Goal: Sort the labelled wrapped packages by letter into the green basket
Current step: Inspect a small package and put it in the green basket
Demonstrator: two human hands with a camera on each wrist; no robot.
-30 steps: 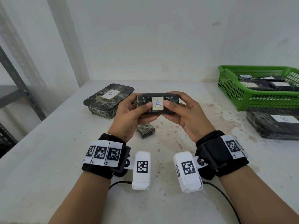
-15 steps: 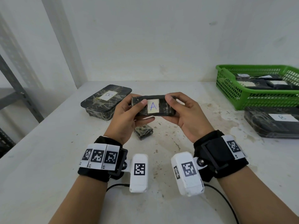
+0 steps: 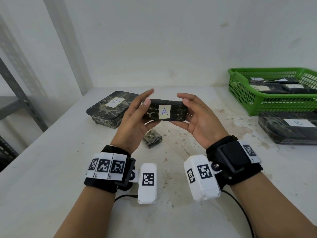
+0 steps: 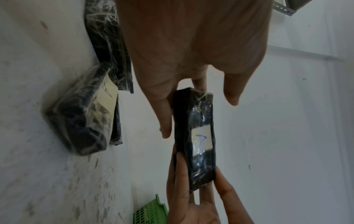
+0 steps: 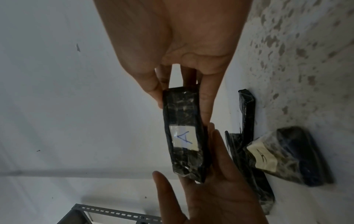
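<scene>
A small dark wrapped package labelled A (image 3: 164, 109) is held above the table (image 3: 51, 160), label toward me. My right hand (image 3: 187, 107) pinches its right end between thumb and fingers, as the right wrist view confirms on package A (image 5: 184, 133). My left hand (image 3: 145, 100) has its fingers straight and spread, and only touches the left end from behind. In the left wrist view the left thumb stands off package A (image 4: 197, 136). The green basket (image 3: 257, 102) stands at the far right and holds several labelled packages (image 3: 274, 86).
A large flat package labelled B (image 3: 111, 107) lies at the back left. A small wrapped package (image 3: 152, 139) with an A label (image 5: 264, 157) lies under my hands. Another B package (image 3: 291, 129) sits in front of the basket. A grey metal rack (image 3: 15, 93) borders the left.
My left hand has loosened its grip: its thumb came off the front face and its fingers straightened. The right hand still pinches package A at about the same place.
</scene>
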